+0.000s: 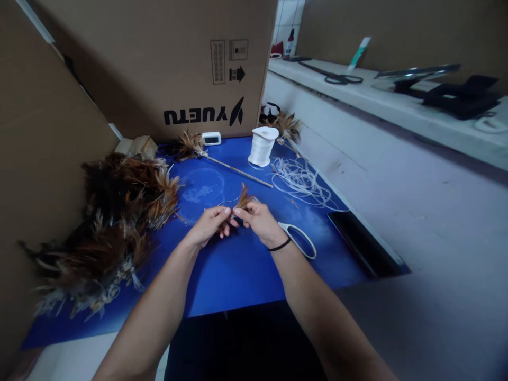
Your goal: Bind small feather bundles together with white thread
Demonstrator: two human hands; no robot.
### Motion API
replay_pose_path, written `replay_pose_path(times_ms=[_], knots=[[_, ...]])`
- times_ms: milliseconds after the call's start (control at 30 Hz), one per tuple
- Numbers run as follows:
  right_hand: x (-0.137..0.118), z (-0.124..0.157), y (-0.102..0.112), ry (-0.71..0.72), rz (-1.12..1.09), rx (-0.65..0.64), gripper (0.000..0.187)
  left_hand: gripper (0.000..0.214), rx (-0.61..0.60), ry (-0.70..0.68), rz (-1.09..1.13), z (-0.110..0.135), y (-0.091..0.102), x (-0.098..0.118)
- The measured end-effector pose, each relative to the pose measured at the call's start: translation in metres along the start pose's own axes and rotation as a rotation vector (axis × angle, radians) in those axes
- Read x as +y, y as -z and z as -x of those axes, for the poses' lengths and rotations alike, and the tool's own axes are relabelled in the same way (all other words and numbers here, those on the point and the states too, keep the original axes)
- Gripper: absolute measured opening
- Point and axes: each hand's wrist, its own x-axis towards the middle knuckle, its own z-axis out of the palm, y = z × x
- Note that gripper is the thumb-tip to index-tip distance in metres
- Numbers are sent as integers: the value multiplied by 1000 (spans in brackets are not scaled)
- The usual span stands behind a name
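A small bunch of brown feathers [243,197] stands up from the fingers of my right hand [261,221], which pinches its lower end. My left hand [211,226] meets it from the side, thumb and forefinger pressed together. What lies between those fingertips is too small to make out. Just behind the left fingertips runs a thin pale strand [229,201]. White-handled scissors [304,242] lie beside my right wrist, with their blades hidden by the hand. Both hands are above the blue tabletop [222,286].
Heaps of feathers [130,185] cover the left side. Behind my hands lie a feathered stick [238,171], a white spool [263,147], loose pale strands [304,182] and a small white device [211,138]. A dark phone-like slab [363,243] rests at right. A cardboard box [159,63] stands behind.
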Motion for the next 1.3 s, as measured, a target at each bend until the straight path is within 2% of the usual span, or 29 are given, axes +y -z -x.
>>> replay_pose_path(times_ms=[167, 433, 567, 667, 833, 967, 1200, 1300], knots=[[1, 0, 0, 18, 5, 13, 25, 35, -32, 4, -41, 1, -1, 1], [2, -1, -1, 144, 25, -12, 21, 31, -25, -17, -82, 2, -2, 3], [4, -2, 1, 164, 33, 7, 23, 32, -59, -13, -40, 1, 1, 1], [3, -1, 2, 163, -7, -34, 22, 32, -88, -4, 3, 1, 2, -1], [-3, 2, 1, 91, -161, -96, 21, 30, -49, 10, 62, 1, 2, -1], [-8, 5, 0, 26, -237, -112, 29, 27, -14, 0, 112, 0, 3, -1], [-11, 6, -2, 63, -268, -87, 28, 27, 21, -31, 104, 1, 4, -1], [-10, 4, -1, 92, -249, -30, 25, 27, 72, -48, 110, 1, 5, 2]])
